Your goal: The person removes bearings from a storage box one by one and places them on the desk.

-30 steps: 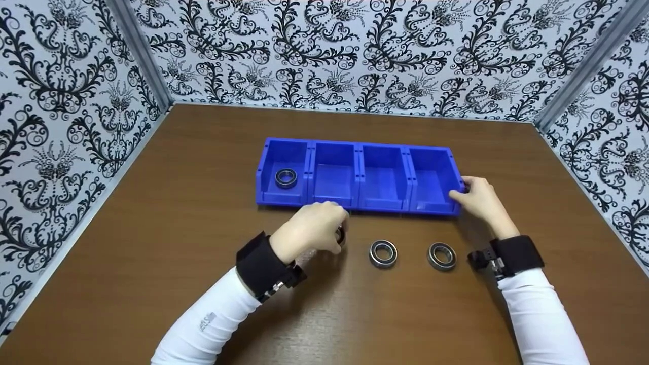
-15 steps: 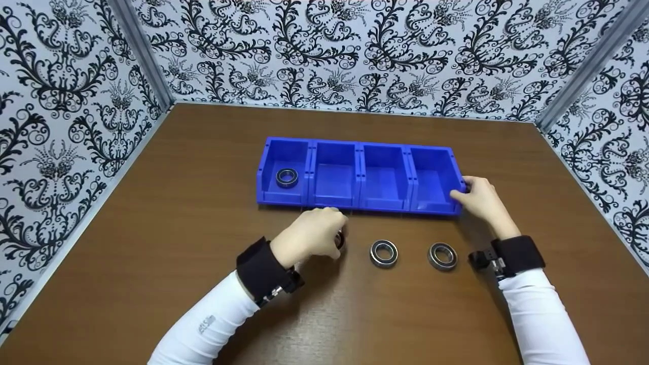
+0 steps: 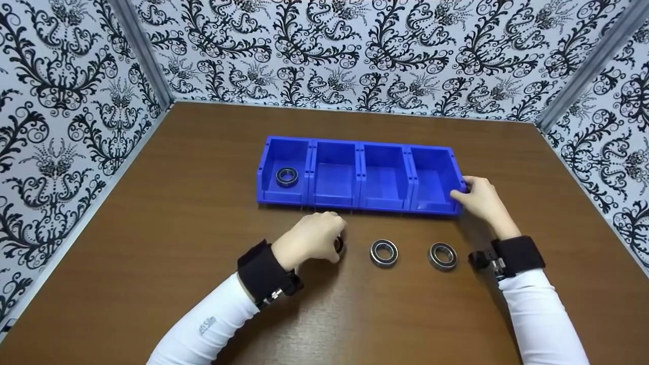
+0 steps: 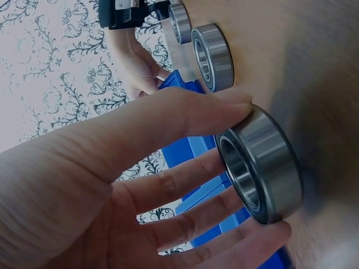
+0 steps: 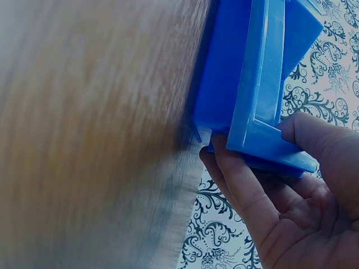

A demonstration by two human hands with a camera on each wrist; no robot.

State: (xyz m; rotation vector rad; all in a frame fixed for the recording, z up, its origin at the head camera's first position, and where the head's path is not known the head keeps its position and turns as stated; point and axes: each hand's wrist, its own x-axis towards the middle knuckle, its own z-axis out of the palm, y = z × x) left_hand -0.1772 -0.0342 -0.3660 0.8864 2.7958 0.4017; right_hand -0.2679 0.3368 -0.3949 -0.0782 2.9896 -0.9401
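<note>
My left hand (image 3: 315, 235) pinches a ball bearing (image 4: 266, 165) between thumb and fingers, close over the table in front of the blue bin row (image 3: 385, 207). In the head view the hand hides most of that bearing. My right hand (image 3: 480, 200) grips the right end wall of the bins, its thumb over the edge in the right wrist view. One bearing (image 3: 287, 177) lies in the leftmost compartment. Two more, a middle bearing (image 3: 384, 253) and a right bearing (image 3: 442, 256), lie flat on the table to the right of my left hand.
The bin row has several compartments side by side, with low front lips. It stands on a brown wooden table (image 3: 152, 243). Patterned wall panels (image 3: 334, 61) with grey corner posts enclose the back and sides.
My left hand has drawn back slightly toward me, away from the bins, with the bearing in its fingers. My right hand stays on the bin's end wall.
</note>
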